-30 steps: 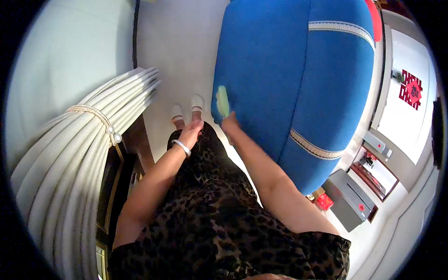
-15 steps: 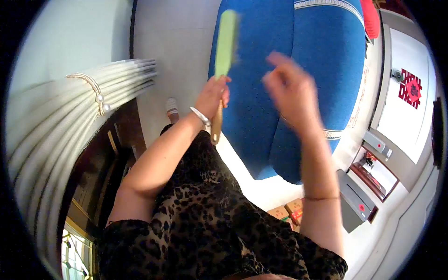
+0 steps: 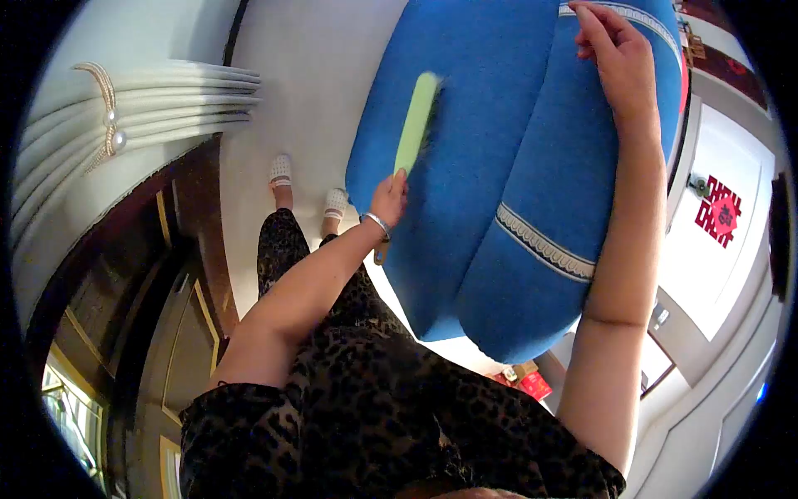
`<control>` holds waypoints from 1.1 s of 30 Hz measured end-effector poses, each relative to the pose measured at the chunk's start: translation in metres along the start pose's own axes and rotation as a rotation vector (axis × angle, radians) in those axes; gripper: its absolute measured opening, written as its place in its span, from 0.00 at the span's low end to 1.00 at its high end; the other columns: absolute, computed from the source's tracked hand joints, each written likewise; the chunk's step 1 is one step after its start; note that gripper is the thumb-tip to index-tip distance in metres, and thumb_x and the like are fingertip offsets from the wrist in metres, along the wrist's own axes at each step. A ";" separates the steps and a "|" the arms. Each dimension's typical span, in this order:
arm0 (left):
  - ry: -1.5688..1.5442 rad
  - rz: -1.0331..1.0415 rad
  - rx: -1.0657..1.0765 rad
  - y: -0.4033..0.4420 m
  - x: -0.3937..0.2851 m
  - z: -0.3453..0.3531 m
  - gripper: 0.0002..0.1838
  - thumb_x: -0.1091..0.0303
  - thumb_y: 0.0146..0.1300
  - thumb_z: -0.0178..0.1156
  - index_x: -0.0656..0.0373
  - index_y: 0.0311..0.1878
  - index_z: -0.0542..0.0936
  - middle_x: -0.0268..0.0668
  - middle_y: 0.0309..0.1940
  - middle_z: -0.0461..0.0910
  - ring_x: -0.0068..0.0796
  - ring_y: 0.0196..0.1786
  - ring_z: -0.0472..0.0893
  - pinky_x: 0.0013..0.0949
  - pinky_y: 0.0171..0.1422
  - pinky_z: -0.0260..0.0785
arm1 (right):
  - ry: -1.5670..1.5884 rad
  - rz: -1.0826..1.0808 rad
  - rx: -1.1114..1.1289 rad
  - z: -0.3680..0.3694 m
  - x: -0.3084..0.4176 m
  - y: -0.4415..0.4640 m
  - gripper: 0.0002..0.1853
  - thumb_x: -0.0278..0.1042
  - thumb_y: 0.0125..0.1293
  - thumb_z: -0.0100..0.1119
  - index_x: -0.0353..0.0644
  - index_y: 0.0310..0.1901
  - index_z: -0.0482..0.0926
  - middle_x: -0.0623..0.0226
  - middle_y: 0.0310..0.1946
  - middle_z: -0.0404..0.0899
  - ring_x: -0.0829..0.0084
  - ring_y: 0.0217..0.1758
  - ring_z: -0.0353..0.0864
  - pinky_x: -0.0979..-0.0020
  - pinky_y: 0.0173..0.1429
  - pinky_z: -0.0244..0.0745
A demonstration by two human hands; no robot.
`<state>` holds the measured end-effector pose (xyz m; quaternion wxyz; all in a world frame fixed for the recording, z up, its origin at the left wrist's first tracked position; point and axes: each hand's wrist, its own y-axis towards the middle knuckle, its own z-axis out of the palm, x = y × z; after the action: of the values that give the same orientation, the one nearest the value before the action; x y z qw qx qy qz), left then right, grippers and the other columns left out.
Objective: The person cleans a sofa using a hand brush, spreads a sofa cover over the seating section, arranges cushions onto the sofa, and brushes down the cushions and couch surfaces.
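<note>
My left hand [image 3: 389, 200] is closed around the wooden handle of a long brush [image 3: 416, 125] with a pale green back and fine bristles. The brush points away from me over the near part of a blue-covered sofa [image 3: 474, 166], bristle side to the right. Whether the bristles touch the fabric, I cannot tell. My right hand [image 3: 619, 62] is above the far side of the sofa, by a white lace trim [image 3: 640, 17]. Its fingers are loosely bent and apart, with nothing visible in them.
A gathered pale curtain [image 3: 183, 96] with a pearl tieback [image 3: 110, 116] hangs at the left. My feet in white slippers [image 3: 335, 202] stand beside the sofa. Red boxes [image 3: 532, 382] lie beyond its near end. A white door [image 3: 706, 224] with a red decoration is at the right.
My right hand has moved away and to the right, toward the sofa's far side. The brush in my left hand has come lower and tilted right. The whole view has shifted.
</note>
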<state>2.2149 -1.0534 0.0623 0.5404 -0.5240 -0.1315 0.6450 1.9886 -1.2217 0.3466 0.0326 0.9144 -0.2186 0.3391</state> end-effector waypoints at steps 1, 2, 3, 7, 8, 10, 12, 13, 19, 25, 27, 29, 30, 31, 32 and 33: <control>-0.161 -0.008 0.036 -0.005 -0.016 0.001 0.21 0.46 0.69 0.41 0.53 0.31 0.70 0.24 0.15 0.62 0.17 0.16 0.61 0.23 0.19 0.51 | -0.042 -0.036 0.038 -0.003 -0.012 0.003 0.12 0.35 0.66 0.54 0.36 0.44 0.79 0.73 0.25 0.75 0.83 0.28 0.71 0.80 0.35 0.68; -0.146 0.099 0.021 -0.013 -0.042 0.016 0.21 0.45 0.68 0.43 0.52 0.31 0.70 0.24 0.15 0.63 0.17 0.16 0.60 0.23 0.18 0.51 | -0.085 -0.070 0.076 -0.005 -0.023 0.006 0.13 0.37 0.65 0.55 0.38 0.46 0.80 0.73 0.26 0.75 0.83 0.29 0.72 0.80 0.37 0.68; -0.164 0.177 0.078 -0.016 -0.062 0.031 0.21 0.44 0.68 0.44 0.51 0.31 0.70 0.24 0.16 0.62 0.16 0.16 0.60 0.23 0.18 0.51 | -0.129 -0.105 0.113 -0.005 -0.031 0.008 0.14 0.39 0.65 0.55 0.40 0.47 0.80 0.73 0.27 0.76 0.83 0.30 0.72 0.80 0.39 0.69; -0.233 0.132 0.154 0.009 -0.065 0.052 0.21 0.43 0.66 0.45 0.50 0.30 0.69 0.24 0.16 0.62 0.16 0.16 0.60 0.22 0.19 0.50 | -0.182 -0.111 0.081 0.004 -0.030 0.004 0.15 0.42 0.61 0.58 0.44 0.46 0.81 0.65 0.25 0.79 0.77 0.31 0.79 0.75 0.39 0.72; -0.284 -0.047 0.074 0.024 -0.052 0.041 0.20 0.43 0.67 0.45 0.50 0.29 0.69 0.24 0.16 0.62 0.17 0.16 0.60 0.22 0.19 0.50 | -0.202 -0.090 0.076 0.004 -0.027 0.004 0.15 0.43 0.61 0.58 0.45 0.45 0.81 0.65 0.26 0.80 0.77 0.31 0.79 0.74 0.40 0.73; -0.327 -0.213 -0.066 0.035 -0.035 0.018 0.20 0.44 0.67 0.45 0.50 0.29 0.68 0.25 0.15 0.62 0.17 0.16 0.60 0.22 0.18 0.50 | -0.324 -0.099 0.059 0.007 -0.022 -0.001 0.16 0.46 0.60 0.58 0.48 0.45 0.81 0.66 0.28 0.81 0.74 0.33 0.80 0.73 0.41 0.73; -0.316 -0.183 -0.187 0.037 -0.025 0.002 0.20 0.44 0.67 0.44 0.50 0.29 0.68 0.25 0.15 0.62 0.18 0.16 0.60 0.24 0.18 0.50 | -0.528 -0.164 0.029 0.012 -0.019 -0.006 0.16 0.50 0.61 0.56 0.51 0.44 0.82 0.66 0.29 0.81 0.70 0.34 0.81 0.69 0.42 0.74; -0.318 -0.065 -0.184 0.024 -0.041 0.008 0.19 0.47 0.67 0.44 0.51 0.28 0.68 0.26 0.15 0.62 0.18 0.15 0.61 0.25 0.18 0.51 | -0.577 -0.158 0.076 0.013 -0.016 -0.006 0.16 0.51 0.61 0.56 0.51 0.44 0.82 0.66 0.30 0.81 0.69 0.34 0.81 0.68 0.42 0.74; -0.149 0.386 0.118 -0.024 -0.075 0.056 0.19 0.52 0.67 0.45 0.57 0.30 0.72 0.31 0.18 0.67 0.23 0.19 0.65 0.31 0.24 0.58 | -0.676 -0.048 0.164 0.018 -0.023 -0.002 0.21 0.55 0.59 0.56 0.51 0.47 0.80 0.65 0.33 0.82 0.63 0.38 0.81 0.63 0.42 0.74; -0.087 -0.186 -0.150 -0.010 0.041 -0.018 0.25 0.49 0.67 0.44 0.59 0.22 0.71 0.33 0.15 0.69 0.26 0.19 0.67 0.34 0.24 0.58 | -0.776 -0.277 0.215 0.028 0.008 -0.007 0.22 0.54 0.60 0.55 0.49 0.51 0.77 0.61 0.37 0.81 0.59 0.42 0.80 0.60 0.47 0.74; -0.127 -0.028 -0.143 -0.037 0.042 -0.016 0.24 0.49 0.68 0.44 0.57 0.23 0.70 0.30 0.15 0.67 0.24 0.18 0.66 0.32 0.22 0.57 | -0.685 -0.349 0.238 0.052 0.074 -0.028 0.18 0.43 0.63 0.55 0.39 0.47 0.78 0.62 0.32 0.80 0.67 0.35 0.78 0.68 0.42 0.74; -0.313 -0.022 0.006 -0.077 0.023 -0.004 0.20 0.53 0.69 0.45 0.55 0.26 0.70 0.26 0.16 0.66 0.21 0.19 0.64 0.30 0.23 0.55 | -0.538 -0.213 0.351 0.054 0.103 -0.019 0.16 0.38 0.64 0.56 0.34 0.46 0.78 0.61 0.30 0.80 0.70 0.32 0.78 0.71 0.40 0.74; -0.226 0.069 0.152 -0.090 0.024 0.002 0.19 0.54 0.69 0.45 0.57 0.27 0.70 0.25 0.17 0.65 0.20 0.21 0.64 0.29 0.24 0.56 | -0.435 -0.038 0.457 0.050 0.101 0.003 0.16 0.38 0.63 0.56 0.35 0.47 0.78 0.59 0.31 0.80 0.68 0.33 0.79 0.69 0.41 0.74; -0.141 0.162 0.296 -0.099 0.023 0.004 0.18 0.55 0.69 0.45 0.58 0.29 0.70 0.25 0.19 0.65 0.18 0.22 0.65 0.28 0.25 0.57 | -0.426 -0.012 0.495 0.053 0.102 0.005 0.16 0.38 0.63 0.56 0.35 0.47 0.78 0.58 0.32 0.81 0.67 0.34 0.79 0.68 0.42 0.75; -0.041 0.230 0.315 -0.096 0.042 0.004 0.17 0.56 0.68 0.46 0.60 0.34 0.74 0.33 0.22 0.72 0.28 0.26 0.73 0.32 0.29 0.63 | -0.416 0.014 0.533 0.056 0.104 0.006 0.17 0.38 0.62 0.57 0.35 0.47 0.78 0.57 0.33 0.81 0.66 0.34 0.79 0.67 0.43 0.75; 0.277 0.432 0.127 -0.078 0.079 -0.003 0.18 0.55 0.69 0.45 0.60 0.38 0.75 0.38 0.25 0.75 0.35 0.29 0.75 0.36 0.33 0.66 | -0.501 -0.109 0.504 0.070 0.106 -0.007 0.17 0.38 0.62 0.57 0.35 0.47 0.78 0.57 0.33 0.81 0.66 0.35 0.80 0.67 0.43 0.75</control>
<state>2.2716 -0.9594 0.0763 0.4348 -0.5880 0.0994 0.6747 2.1051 -1.2697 0.3607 -0.2307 0.9588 -0.0801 0.1452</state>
